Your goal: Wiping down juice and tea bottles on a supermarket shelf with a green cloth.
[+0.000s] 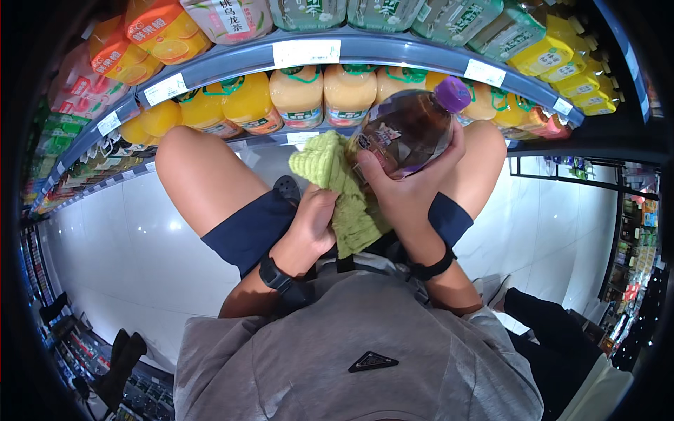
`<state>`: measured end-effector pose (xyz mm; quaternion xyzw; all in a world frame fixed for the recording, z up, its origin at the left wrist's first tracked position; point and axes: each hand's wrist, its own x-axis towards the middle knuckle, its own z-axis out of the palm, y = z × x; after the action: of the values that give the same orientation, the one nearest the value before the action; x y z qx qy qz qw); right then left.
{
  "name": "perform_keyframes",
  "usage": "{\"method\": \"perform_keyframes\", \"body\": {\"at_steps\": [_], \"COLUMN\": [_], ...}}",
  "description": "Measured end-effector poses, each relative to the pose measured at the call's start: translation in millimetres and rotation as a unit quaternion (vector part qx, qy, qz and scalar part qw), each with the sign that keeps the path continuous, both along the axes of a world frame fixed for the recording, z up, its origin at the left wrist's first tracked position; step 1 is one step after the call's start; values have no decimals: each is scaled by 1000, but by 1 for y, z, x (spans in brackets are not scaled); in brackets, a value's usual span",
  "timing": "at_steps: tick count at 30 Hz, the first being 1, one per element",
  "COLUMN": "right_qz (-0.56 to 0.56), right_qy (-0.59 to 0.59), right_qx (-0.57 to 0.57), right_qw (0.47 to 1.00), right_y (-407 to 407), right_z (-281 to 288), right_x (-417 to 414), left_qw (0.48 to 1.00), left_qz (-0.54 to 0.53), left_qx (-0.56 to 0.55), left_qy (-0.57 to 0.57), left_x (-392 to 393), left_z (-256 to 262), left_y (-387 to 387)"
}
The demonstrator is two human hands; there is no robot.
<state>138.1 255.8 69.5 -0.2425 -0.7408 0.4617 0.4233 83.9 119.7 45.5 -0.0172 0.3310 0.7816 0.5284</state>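
My right hand (408,192) grips a large plastic bottle (408,131) of dark drink, tilted so that its purple cap (453,94) points up and to the right. In my left hand (315,216) is a green cloth (355,216), ribbed at its upper end, which rests against the left side of the bottle. The cloth hides part of the bottle's base and the fingers of my left hand. Both hands are between my bent knees, in front of the lower shelf.
Juice bottles with green handles (297,97) line the lower shelf. Above them a shelf edge (226,68) with price tags carries tea bottles (387,13) and orange juice bottles (168,34). Pale tiles (131,252) cover the floor. Another person's dark-clothed leg (547,321) is behind me, to the right.
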Motion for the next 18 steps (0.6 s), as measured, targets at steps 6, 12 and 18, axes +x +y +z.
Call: {"method": "perform_keyframes", "body": {"at_steps": [6,12,18], "right_qz": [33,87,218], "right_qy": [-15,30,58], "right_qx": [-31,-116,-38], "right_qw": [999,989,974], "right_y": [-20,-25,1], "right_z": [13,-7,32], "right_x": [-1,32,54], "left_qw": [993,994,999], "left_qz": [34,-55,28], "left_qx": [110,85,25], "left_qy": [-35,27,32], "left_x": [8,-10,-6], "left_z": [6,-3,23], "left_y": [6,-11,6]}}
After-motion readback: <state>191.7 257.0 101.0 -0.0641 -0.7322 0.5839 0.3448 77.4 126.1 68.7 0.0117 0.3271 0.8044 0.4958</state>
